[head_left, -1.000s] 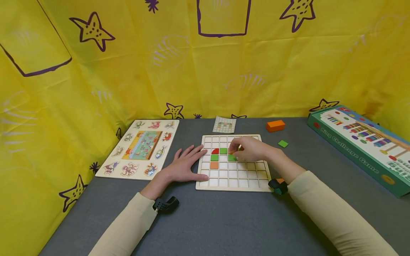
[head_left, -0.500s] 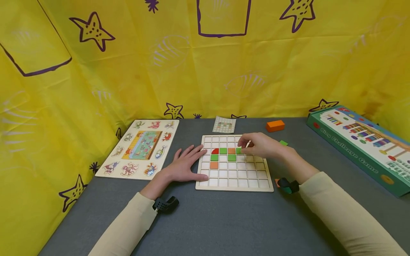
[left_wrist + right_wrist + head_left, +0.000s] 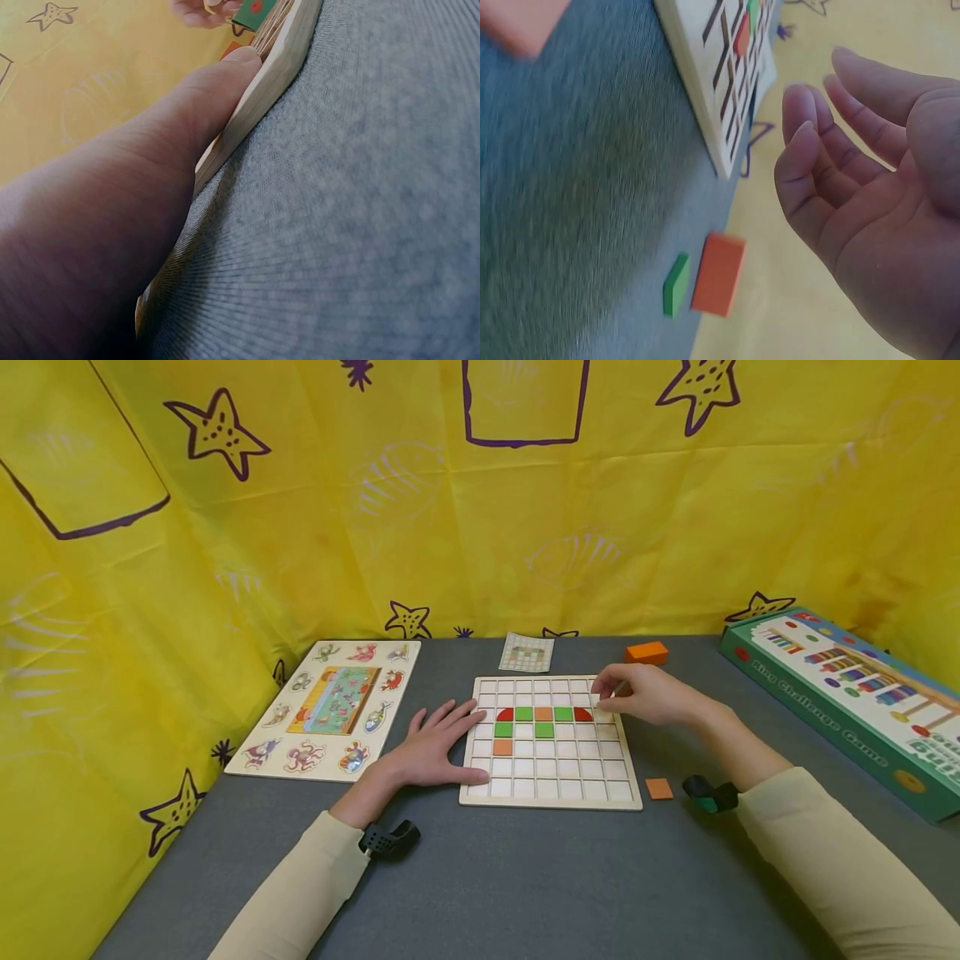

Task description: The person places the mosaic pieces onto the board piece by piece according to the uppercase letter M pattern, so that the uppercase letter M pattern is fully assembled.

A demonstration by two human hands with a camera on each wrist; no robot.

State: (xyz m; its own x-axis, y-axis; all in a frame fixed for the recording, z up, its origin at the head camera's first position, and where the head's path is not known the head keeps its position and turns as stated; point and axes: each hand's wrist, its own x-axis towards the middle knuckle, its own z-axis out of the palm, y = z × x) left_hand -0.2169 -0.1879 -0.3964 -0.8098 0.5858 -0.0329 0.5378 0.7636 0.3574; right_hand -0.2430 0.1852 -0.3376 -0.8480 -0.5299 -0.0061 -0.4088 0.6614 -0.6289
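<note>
A wooden grid board (image 3: 558, 789) lies on the dark table. My left hand (image 3: 431, 756) rests with spread fingers on its left edge, thumb (image 3: 240, 60) on the near left corner. My right hand (image 3: 648, 693) hovers at the board's far right edge; its fingers are loosely bent, with nothing between them and the thumb in the right wrist view. One row on the board holds a red rounded tile (image 3: 506, 716), a green tile (image 3: 523, 714), an orange tile (image 3: 543, 714), another green tile (image 3: 562, 714) and a second red rounded tile (image 3: 582, 715). Below sit two more green tiles and an orange tile (image 3: 502, 747).
A loose orange tile (image 3: 659, 789) lies right of the board. A green tile (image 3: 676, 286) and an orange block (image 3: 647, 652) lie beyond the right hand. Behind the board is a pattern card (image 3: 527, 652). A sea-animal puzzle (image 3: 262, 764) lies left, a game box (image 3: 840, 718) right.
My right hand has moved rightward along the row, uncovering the orange, right green and right red tiles. It now hides the loose green tile in the head view. My left hand has stayed put.
</note>
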